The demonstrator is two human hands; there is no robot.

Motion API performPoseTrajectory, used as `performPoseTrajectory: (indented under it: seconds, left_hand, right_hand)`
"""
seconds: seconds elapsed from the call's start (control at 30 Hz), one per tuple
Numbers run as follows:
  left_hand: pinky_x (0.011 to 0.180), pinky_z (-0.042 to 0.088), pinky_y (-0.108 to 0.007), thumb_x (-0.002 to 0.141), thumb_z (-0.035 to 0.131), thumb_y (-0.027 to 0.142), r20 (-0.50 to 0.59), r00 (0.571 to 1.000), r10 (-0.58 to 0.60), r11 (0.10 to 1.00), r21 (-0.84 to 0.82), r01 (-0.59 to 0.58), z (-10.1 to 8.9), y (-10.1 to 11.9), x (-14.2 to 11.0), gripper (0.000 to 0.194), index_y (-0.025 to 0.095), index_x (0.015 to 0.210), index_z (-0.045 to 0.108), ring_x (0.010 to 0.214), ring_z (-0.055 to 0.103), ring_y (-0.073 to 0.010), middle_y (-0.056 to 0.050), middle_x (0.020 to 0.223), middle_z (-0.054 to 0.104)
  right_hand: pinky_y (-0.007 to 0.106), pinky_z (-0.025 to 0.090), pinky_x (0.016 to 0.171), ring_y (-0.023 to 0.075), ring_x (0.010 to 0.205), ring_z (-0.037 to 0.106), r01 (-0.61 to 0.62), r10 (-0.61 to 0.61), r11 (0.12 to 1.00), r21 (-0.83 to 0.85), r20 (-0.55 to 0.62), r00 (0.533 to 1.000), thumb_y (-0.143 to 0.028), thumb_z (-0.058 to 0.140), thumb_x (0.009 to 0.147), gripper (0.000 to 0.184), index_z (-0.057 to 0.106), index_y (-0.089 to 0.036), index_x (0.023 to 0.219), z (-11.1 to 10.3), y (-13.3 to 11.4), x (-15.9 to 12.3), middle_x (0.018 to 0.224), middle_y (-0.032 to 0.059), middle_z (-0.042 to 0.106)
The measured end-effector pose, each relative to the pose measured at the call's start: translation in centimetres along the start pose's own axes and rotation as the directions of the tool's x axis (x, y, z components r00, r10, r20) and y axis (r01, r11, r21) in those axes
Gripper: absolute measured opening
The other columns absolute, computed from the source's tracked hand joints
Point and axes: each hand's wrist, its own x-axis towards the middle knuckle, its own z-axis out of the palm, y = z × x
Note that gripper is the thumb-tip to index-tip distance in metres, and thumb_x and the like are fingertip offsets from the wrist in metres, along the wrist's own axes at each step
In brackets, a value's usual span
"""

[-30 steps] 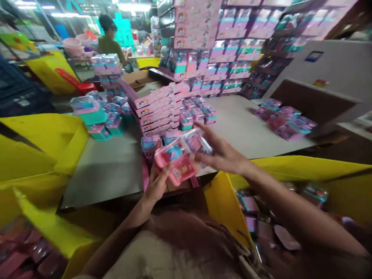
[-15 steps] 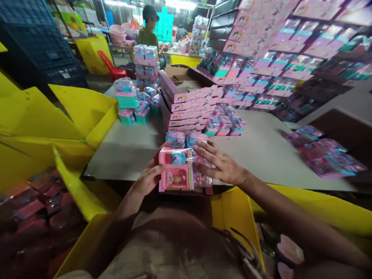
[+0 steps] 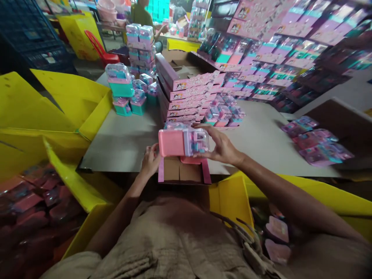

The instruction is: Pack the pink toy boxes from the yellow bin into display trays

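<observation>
My right hand (image 3: 222,147) grips a toy case (image 3: 171,143) by its clear end. The case has a pink base, a lilac band and a see-through plastic cover with small blue and pink pieces inside. It is held lying on its side above an open pink cardboard tray (image 3: 205,170) at the table's front edge. Under it, part of another pink case shows in the tray, and clear-topped cases stand behind. My left hand (image 3: 149,161) has its fingers curled at the tray's left wall; the fingertips are partly hidden.
Stacked pink trays (image 3: 186,95) stand just behind, with filled trays (image 3: 261,77) piled at right. Teal-based cases (image 3: 119,87) stand at left on the table (image 3: 116,151). Yellow bins (image 3: 66,182) with more cases flank me. A person (image 3: 142,15) sits beyond.
The case was between both hands, its printed front showing; now it is raised and turned, held by my right hand alone. My left hand has moved off it, lower. The view has tilted down.
</observation>
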Motion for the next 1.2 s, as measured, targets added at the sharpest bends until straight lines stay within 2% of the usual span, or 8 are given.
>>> performPoseTrajectory:
  seconds: [0.13,0.3,0.47,0.7,0.77,0.87,0.97,1.2]
  left_hand:
    - [0.090,0.055,-0.044,0.081,0.068,0.028,-0.066,0.996,0.061,0.931,0.365,-0.033,0.8,-3.5,-0.1,0.011,0.019,0.084,0.071,0.087,0.066,-0.0285,-0.011,0.087,0.065]
    - [0.089,0.056,-0.041,0.088,0.056,0.026,-0.074,0.987,0.142,0.916,0.387,-0.103,0.8,-4.5,-0.2,0.033,0.018,0.111,0.078,0.091,0.067,-0.0281,-0.013,0.096,0.072]
    - [0.093,0.057,-0.042,0.090,0.050,0.026,-0.082,0.982,0.169,0.911,0.393,-0.124,0.8,-5.3,0.0,0.043,0.018,0.122,0.078,0.096,0.067,-0.0286,-0.014,0.101,0.072]
    - [0.097,0.058,-0.044,0.093,0.050,0.029,-0.016,0.988,0.152,0.920,0.368,-0.135,-1.6,-3.3,1.1,0.047,0.017,0.131,0.074,0.099,0.068,-0.0269,-0.012,0.110,0.065]
    - [0.108,0.053,-0.045,0.098,0.052,0.035,0.004,0.952,0.306,0.879,0.383,-0.284,-1.9,-0.7,1.9,0.053,0.018,0.146,0.065,0.117,0.065,-0.0282,-0.014,0.126,0.061]
    - [0.122,0.040,-0.052,0.093,0.069,0.049,0.293,0.792,0.536,0.640,0.471,-0.608,-1.0,3.4,3.2,0.070,0.018,0.155,0.056,0.139,0.052,-0.0362,-0.018,0.144,0.058]
    - [0.117,0.044,-0.057,0.086,0.080,0.056,0.567,0.689,0.451,0.392,0.567,-0.724,0.4,5.4,4.6,0.085,0.016,0.157,0.053,0.132,0.056,-0.0419,-0.021,0.140,0.062]
    - [0.098,0.052,-0.048,0.087,0.078,0.059,0.737,0.573,0.358,0.158,0.557,-0.815,1.6,5.0,7.3,0.085,0.019,0.157,0.053,0.114,0.062,-0.0383,-0.018,0.122,0.065]
  right_hand:
    - [0.051,0.054,0.110,0.0368,0.131,0.065,-0.107,0.103,0.991,0.078,0.053,0.993,-0.078,0.073,0.086,0.100,0.044,-0.015,0.158,1.9,2.3,1.8,0.143,0.0222,0.064]
    - [0.054,0.053,0.109,0.0369,0.128,0.065,-0.023,0.027,1.000,-0.021,0.241,0.970,-0.064,0.070,0.095,0.084,0.045,-0.016,0.159,4.6,3.1,2.9,0.140,0.0222,0.066]
    - [0.054,0.050,0.106,0.0393,0.128,0.063,-0.058,0.114,0.987,-0.151,0.396,0.911,-0.048,0.075,0.096,0.084,0.041,-0.008,0.161,6.6,2.9,4.5,0.140,0.0259,0.065]
    - [0.060,0.044,0.112,0.0411,0.134,0.055,-0.038,0.132,0.973,-0.229,0.414,0.901,-0.051,0.077,0.094,0.088,0.041,-0.011,0.163,8.3,2.8,5.7,0.153,0.0268,0.055]
    - [0.059,0.044,0.111,0.0395,0.133,0.054,-0.020,0.082,0.980,-0.198,0.312,0.946,-0.060,0.071,0.096,0.091,0.037,-0.013,0.166,7.1,3.4,4.0,0.151,0.0251,0.055]
    - [0.058,0.045,0.109,0.0386,0.125,0.055,-0.068,0.106,0.964,-0.256,0.137,0.985,-0.076,0.061,0.094,0.095,0.045,-0.013,0.163,5.2,4.9,-0.1,0.139,0.0237,0.061]
    - [0.058,0.048,0.106,0.0370,0.116,0.058,-0.071,0.115,0.951,-0.301,0.129,0.985,-0.082,0.050,0.095,0.097,0.049,-0.012,0.162,4.5,7.1,-4.0,0.126,0.0214,0.064]
    - [0.050,0.052,0.102,0.0335,0.114,0.057,-0.032,0.045,0.972,-0.232,0.053,0.998,-0.079,0.045,0.100,0.092,0.041,-0.017,0.167,5.0,9.7,-5.8,0.123,0.0177,0.063]
